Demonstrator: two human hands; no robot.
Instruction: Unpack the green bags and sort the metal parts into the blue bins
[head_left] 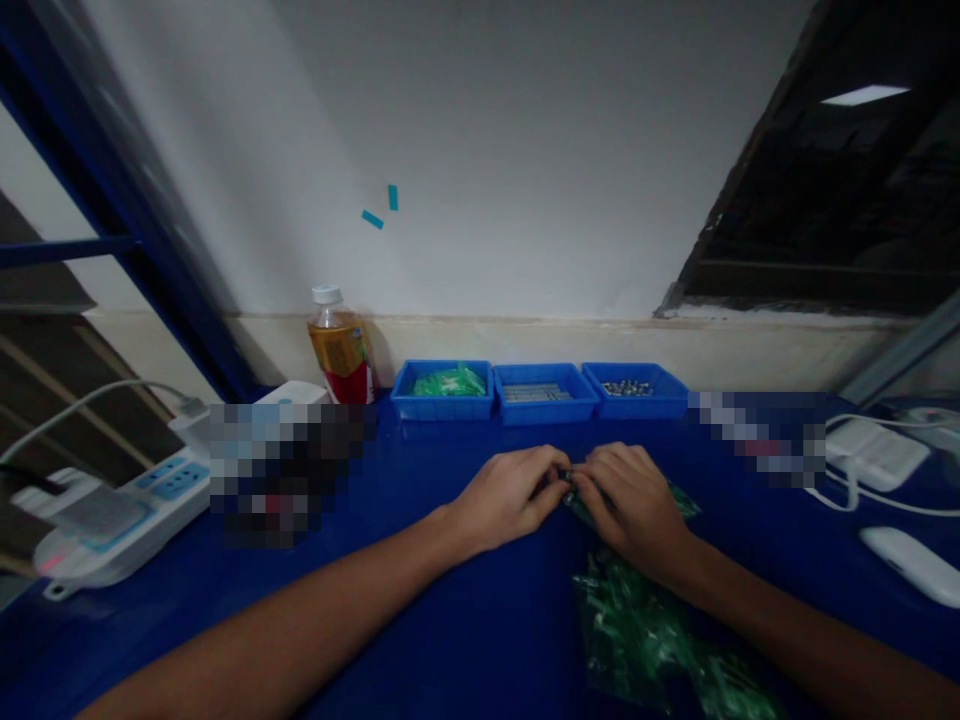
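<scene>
Over the blue table, my left hand and my right hand meet with fingertips almost touching. Both are closed in a pinch around a small dark, shiny piece, too small and covered to name. A green-tinted clear plastic bag shows under and beside my right hand; whether the fingers grip it is hidden. Nearer me, below my right wrist, lie several more green plastic bags with small things inside, overlapping each other.
Along the wall stand three blue bins: one with green bags, one with grey metal bars, one with small metal parts. A drink bottle and a power strip are left. White chargers and a white case lie right.
</scene>
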